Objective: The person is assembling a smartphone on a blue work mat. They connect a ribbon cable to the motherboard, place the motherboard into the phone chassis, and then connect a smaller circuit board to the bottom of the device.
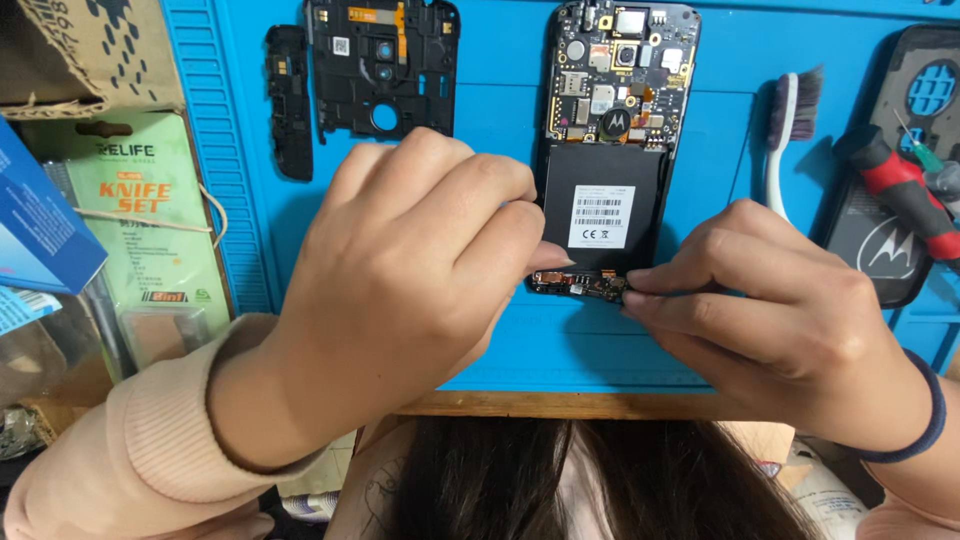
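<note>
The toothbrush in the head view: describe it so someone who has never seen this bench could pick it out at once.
Start at the blue mat and find the opened phone lying on it at top centre. Just right of the phone, above the right hand, lies the toothbrush. Its white handle and dark bristles pointing away set it apart from the red-handled screwdriver further right.

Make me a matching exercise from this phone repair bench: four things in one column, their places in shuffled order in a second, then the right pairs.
Things
1. toothbrush
2. opened phone
3. black inner frame
4. red-handled screwdriver

Places
A. top of the blue mat, left of the phone
B. far right, lying on a dark phone back cover
C. centre, lower end between both hands' fingers
D. just right of the phone, bristles up

Pairs: 1-D, 2-C, 3-A, 4-B
</note>
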